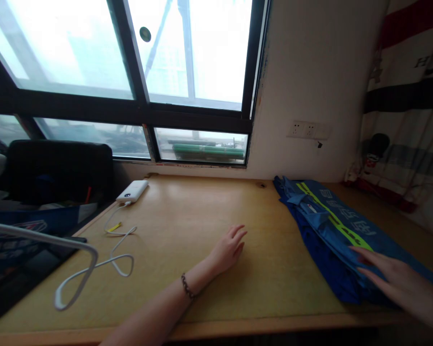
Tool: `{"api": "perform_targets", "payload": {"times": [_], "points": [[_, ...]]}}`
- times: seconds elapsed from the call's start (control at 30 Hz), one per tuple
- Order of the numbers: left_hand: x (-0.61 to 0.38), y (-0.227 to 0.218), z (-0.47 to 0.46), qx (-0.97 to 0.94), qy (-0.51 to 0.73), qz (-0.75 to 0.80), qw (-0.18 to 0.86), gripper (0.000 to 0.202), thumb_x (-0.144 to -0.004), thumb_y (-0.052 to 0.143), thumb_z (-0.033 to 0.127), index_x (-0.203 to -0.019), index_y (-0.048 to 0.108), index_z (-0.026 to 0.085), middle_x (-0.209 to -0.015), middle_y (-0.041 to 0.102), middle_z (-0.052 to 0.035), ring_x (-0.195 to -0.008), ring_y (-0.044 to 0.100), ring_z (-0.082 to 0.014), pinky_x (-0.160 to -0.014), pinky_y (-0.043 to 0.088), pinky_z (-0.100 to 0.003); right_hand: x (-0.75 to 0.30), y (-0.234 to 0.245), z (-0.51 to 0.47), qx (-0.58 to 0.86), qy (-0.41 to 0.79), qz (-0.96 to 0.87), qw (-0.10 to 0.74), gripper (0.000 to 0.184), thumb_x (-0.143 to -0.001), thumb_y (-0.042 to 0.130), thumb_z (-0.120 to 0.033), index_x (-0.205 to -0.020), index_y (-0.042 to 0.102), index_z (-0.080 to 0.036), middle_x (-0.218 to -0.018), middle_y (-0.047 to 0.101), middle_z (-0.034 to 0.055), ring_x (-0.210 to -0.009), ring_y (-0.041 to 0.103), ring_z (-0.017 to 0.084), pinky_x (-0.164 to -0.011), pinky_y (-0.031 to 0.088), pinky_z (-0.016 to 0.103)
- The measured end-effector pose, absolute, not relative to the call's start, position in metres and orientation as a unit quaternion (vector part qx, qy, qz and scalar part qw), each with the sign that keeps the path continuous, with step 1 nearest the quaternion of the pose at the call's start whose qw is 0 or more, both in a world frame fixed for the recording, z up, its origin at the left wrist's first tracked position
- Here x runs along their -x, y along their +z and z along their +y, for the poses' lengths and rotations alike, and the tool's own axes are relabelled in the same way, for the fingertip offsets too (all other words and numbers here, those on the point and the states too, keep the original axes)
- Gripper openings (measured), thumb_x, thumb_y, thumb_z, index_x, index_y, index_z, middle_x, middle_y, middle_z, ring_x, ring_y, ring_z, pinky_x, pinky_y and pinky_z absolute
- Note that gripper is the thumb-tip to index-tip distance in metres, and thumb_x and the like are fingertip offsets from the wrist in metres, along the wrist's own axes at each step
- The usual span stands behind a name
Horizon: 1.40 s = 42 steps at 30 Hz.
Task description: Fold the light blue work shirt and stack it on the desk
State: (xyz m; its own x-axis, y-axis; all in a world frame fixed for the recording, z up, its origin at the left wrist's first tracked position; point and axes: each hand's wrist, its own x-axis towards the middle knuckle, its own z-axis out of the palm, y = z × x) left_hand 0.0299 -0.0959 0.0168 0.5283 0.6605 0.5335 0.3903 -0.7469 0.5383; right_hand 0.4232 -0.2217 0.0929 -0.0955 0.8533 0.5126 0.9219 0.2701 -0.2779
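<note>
My left hand [229,249] is above the middle of the wooden table [202,300], fingers loosely spread and holding nothing; a dark bracelet circles its wrist. At the right, my right hand [397,276] is over the near part of a folded blue work garment [324,218] with a yellow-green stripe and pale lettering. Its thumb and fingers are apart, near the garment's front edge; whether they press on the cloth I cannot tell. Darker blue cloth [321,264] shows beneath the garment on the side facing my left hand.
A white power bank [132,191] lies at the table's left edge, with a white cable [124,234] looping toward me. Behind the table are a window [195,57] and wall sockets [306,129]. A black chair [59,168] stands left; a striped curtain [407,96] hangs right.
</note>
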Motion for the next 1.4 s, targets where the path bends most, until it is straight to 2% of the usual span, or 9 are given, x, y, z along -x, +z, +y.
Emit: {"api": "perform_targets", "payload": {"times": [0.03,0.1,0.17,0.23,0.37,0.53,0.9,1.07,1.4], "points": [[-0.028,0.017,-0.096,-0.84,0.393,0.313,0.204,0.037,-0.083,0.041,0.022,-0.119,0.044,0.02,-0.127,0.041,-0.0116,-0.118,0.037,-0.0217,-0.098,0.033,-0.043,-0.382,0.1,-0.203,0.599,-0.005,-0.75,0.281,0.038,-0.073,0.053,-0.048,-0.105,0.059,-0.029,-0.094,0.064,0.0097,-0.081,0.061,0.023,-0.072,0.048,0.038],[-0.026,0.019,-0.096,-0.8,0.432,0.322,0.265,0.042,-0.081,0.046,0.026,-0.122,0.042,0.02,-0.127,0.041,-0.0113,-0.118,0.038,-0.022,-0.099,0.031,-0.042,-0.299,0.099,-0.164,0.555,0.068,-0.75,0.353,0.045,-0.078,0.048,-0.045,-0.118,0.049,-0.025,-0.113,0.056,0.0091,-0.104,0.052,0.024,-0.088,0.041,0.042],[-0.024,0.019,-0.094,-0.743,0.473,0.325,0.344,0.047,-0.08,0.049,0.03,-0.125,0.039,0.021,-0.129,0.04,-0.0107,-0.118,0.038,-0.0226,-0.098,0.032,-0.042,-0.225,0.082,-0.128,0.503,0.177,-0.721,0.443,0.052,-0.08,0.043,-0.047,-0.125,0.04,-0.022,-0.125,0.046,0.0105,-0.111,0.046,0.023,-0.087,0.042,0.04],[-0.023,0.019,-0.091,-0.677,0.508,0.318,0.428,0.049,-0.08,0.05,0.034,-0.126,0.038,0.022,-0.131,0.039,-0.0098,-0.117,0.039,-0.0229,-0.096,0.035,-0.041,-0.171,0.056,-0.099,0.46,0.282,-0.69,0.483,0.058,-0.08,0.041,-0.05,-0.129,0.034,-0.02,-0.133,0.036,0.0113,-0.116,0.041,0.023,-0.089,0.042,0.039],[-0.025,0.014,-0.083,-0.578,0.53,0.307,0.539,0.049,-0.079,0.049,0.041,-0.124,0.042,0.023,-0.132,0.038,-0.0081,-0.118,0.038,-0.0231,-0.097,0.034,-0.039,-0.134,0.016,-0.073,0.377,0.365,-0.665,0.532,0.056,-0.083,0.032,-0.054,-0.129,0.034,-0.023,-0.135,0.035,0.0067,-0.124,0.031,0.019,-0.102,0.025,0.04],[-0.03,0.011,-0.078,-0.522,0.533,0.297,0.596,0.051,-0.079,0.045,0.049,-0.122,0.045,0.022,-0.13,0.041,-0.0092,-0.119,0.037,-0.025,-0.098,0.031,-0.04,-0.143,0.01,-0.082,0.314,0.401,-0.69,0.515,0.049,-0.085,0.03,-0.051,-0.126,0.04,-0.027,-0.132,0.04,0.0036,-0.122,0.033,0.018,-0.103,0.023,0.04],[-0.034,0.014,-0.076,-0.552,0.541,0.239,0.587,0.043,-0.083,0.041,0.043,-0.115,0.051,0.016,-0.12,0.05,-0.0132,-0.11,0.046,-0.0259,-0.094,0.034,-0.044,-0.139,0.026,-0.09,0.295,0.327,-0.762,0.474,0.047,-0.085,0.037,-0.044,-0.126,0.04,-0.021,-0.125,0.046,0.0077,-0.116,0.039,0.021,-0.098,0.031,0.037],[-0.032,0.016,-0.077,-0.536,0.525,0.259,0.608,0.04,-0.081,0.044,0.044,-0.104,0.056,0.013,-0.111,0.055,-0.0136,-0.105,0.049,-0.0262,-0.089,0.039,-0.042,-0.139,0.027,-0.092,0.286,0.357,-0.755,0.47,0.045,-0.085,0.037,-0.042,-0.125,0.041,-0.021,-0.123,0.048,0.0082,-0.112,0.044,0.02,-0.094,0.036,0.036],[-0.029,0.015,-0.078,-0.554,0.505,0.3,0.59,0.037,-0.082,0.041,0.044,-0.092,0.058,0.013,-0.097,0.06,-0.0108,-0.096,0.053,-0.0228,-0.084,0.042,-0.036,-0.138,0.024,-0.095,0.285,0.371,-0.741,0.482,0.045,-0.085,0.039,-0.042,-0.124,0.042,-0.02,-0.121,0.05,0.0093,-0.112,0.045,0.021,-0.094,0.037,0.037]]}}
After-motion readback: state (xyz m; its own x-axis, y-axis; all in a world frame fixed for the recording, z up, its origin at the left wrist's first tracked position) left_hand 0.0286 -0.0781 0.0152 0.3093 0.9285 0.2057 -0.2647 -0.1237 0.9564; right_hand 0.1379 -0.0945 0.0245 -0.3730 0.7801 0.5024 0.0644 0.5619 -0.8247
